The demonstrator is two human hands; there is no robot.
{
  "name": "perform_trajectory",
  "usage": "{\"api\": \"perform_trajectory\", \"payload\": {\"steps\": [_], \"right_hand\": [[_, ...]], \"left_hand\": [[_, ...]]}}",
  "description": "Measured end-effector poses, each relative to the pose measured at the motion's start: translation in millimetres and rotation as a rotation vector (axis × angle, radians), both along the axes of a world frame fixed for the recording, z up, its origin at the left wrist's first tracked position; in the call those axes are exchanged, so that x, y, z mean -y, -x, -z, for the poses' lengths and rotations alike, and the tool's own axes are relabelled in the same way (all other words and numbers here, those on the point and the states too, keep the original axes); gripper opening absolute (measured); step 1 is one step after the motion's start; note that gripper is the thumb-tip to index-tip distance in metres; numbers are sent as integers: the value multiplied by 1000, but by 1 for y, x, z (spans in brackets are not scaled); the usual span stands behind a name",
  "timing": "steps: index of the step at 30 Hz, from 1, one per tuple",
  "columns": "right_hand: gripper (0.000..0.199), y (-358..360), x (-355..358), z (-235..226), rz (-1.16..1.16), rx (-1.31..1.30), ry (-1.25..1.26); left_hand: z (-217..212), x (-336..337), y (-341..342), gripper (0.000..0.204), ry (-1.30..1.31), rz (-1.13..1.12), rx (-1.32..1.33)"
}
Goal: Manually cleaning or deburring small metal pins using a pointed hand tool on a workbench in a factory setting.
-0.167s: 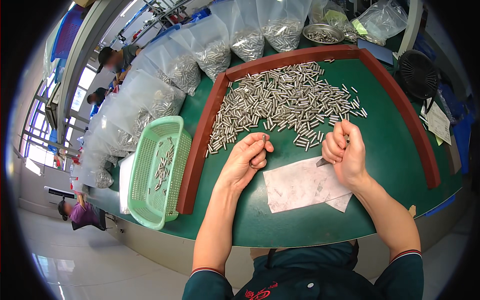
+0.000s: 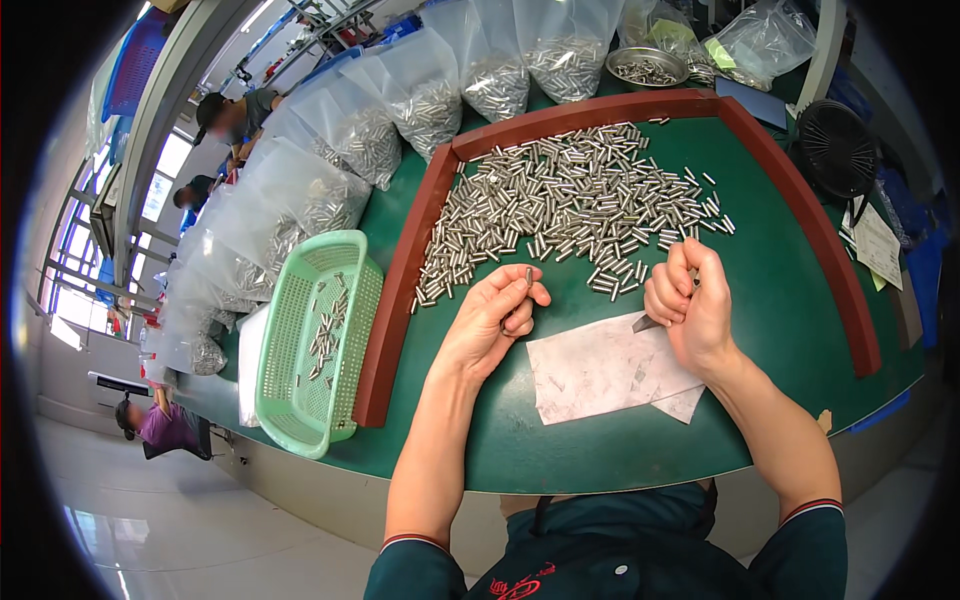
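Barely shifted: left hand [image 2: 492,320] clamped on pin [image 2: 529,275], right hand [image 2: 694,305] on grey tool [image 2: 643,323]; pin heap [image 2: 560,190] far.

Shiny metal pins [image 2: 550,195], smooth tabletop [image 2: 770,300] with a soft gloss
Perforated plastic basket [image 2: 362,330]; thin translucent plastic bags [image 2: 425,65]; smooth, low-sheen frame [image 2: 405,290]; matt, smudged sheet [image 2: 600,370], paper or cloth unclear; glossy metal bowl [image 2: 614,74].

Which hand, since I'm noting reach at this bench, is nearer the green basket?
Left. The left hand is right of the green basket, across the brown rail; the right hand is farther right, by the pale sheet.
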State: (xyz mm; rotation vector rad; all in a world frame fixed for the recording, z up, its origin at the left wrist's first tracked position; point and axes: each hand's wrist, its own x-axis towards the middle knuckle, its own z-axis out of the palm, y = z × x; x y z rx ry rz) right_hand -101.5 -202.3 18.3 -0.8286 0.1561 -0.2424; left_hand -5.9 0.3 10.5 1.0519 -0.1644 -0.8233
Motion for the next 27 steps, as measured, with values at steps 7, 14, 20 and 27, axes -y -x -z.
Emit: {"api": "perform_trajectory", "payload": {"steps": [7, 14, 20, 27], "right_hand": [[35, -1, 1, 1, -22, 31, -8], [35, 7, -8, -8, -95, 141, -155], [40, 12, -13, -1, -138, 62, -37], [40, 11, -15, 3, -127, 60, -50]], "left_hand": [[-22, 22, 38, 9, -557, 192, 569], [-12, 35, 62, 12, -832, 199, 985], [-7, 39, 64, 11, -798, 171, 994], [-9, 39, 65, 10, -829, 148, 984]]}}
